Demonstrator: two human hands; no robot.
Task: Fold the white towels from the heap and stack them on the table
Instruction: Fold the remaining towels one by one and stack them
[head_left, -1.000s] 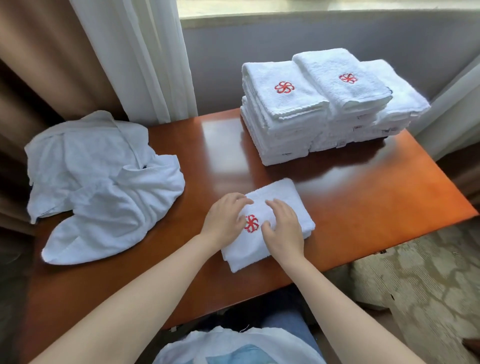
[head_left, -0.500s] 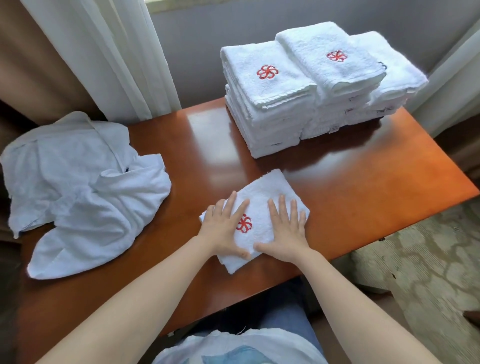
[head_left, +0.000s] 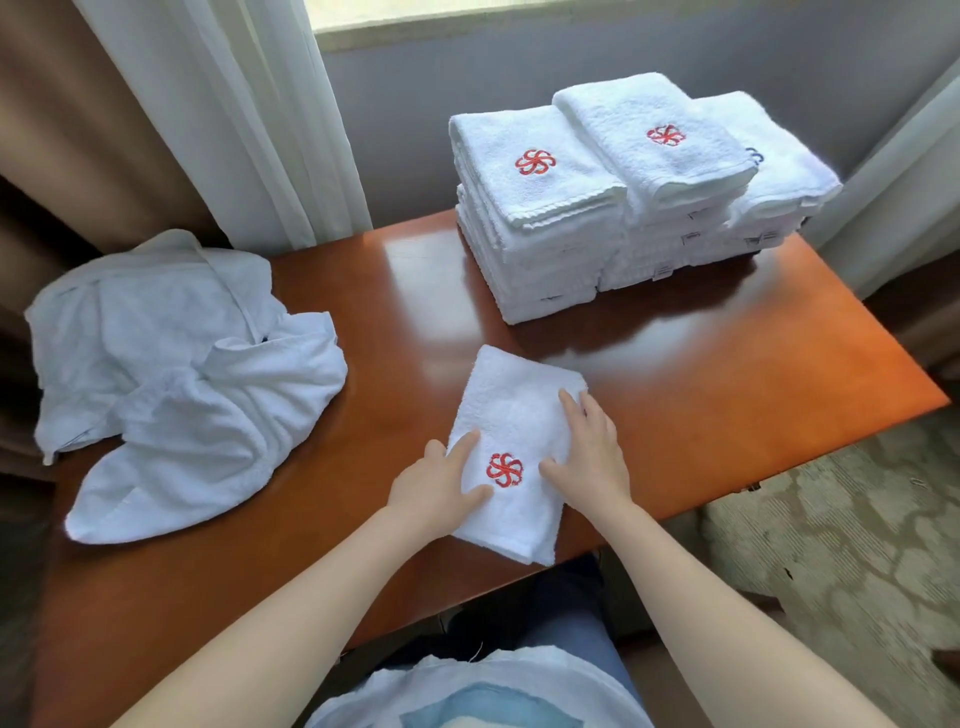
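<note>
Head view: looks down past two bare forearms onto a glossy reddish-brown desk (head_left: 727, 364).
Folded towel (head_left: 514, 410): a white rectangle lying flat at the desk's near edge, about midway along it, with its near corner just past the edge.
Emblem (head_left: 505, 470): a red pinwheel-like mark stitched on the towel's near half, with no letters in it.
Left hand (head_left: 436, 483): lies flat on the towel's left side, fingers straight and relaxed and gripping nothing, thumb stretched toward the emblem.
Right hand (head_left: 592, 457): palm down on the towel's right side, fingers extended and pressing the cloth without clutching it.
Heap (head_left: 182, 374): unfolded white towels, crumpled, at the desk's left edge and spilling over it.
Stacks (head_left: 623, 208): folded white towels in piles side by side at the far right corner; two tops show the same red emblem.
Blue mark (head_left: 754, 156): on the rightmost pile's top towel (mostly hidden, so unreadable).
Tags (head_left: 662, 270): small sewn labels along the pile sides, print too small to read.
Curtain (head_left: 234, 119): white, hanging behind the desk's far left corner.
Carpet (head_left: 831, 545): patterned, to the right of the desk.
</note>
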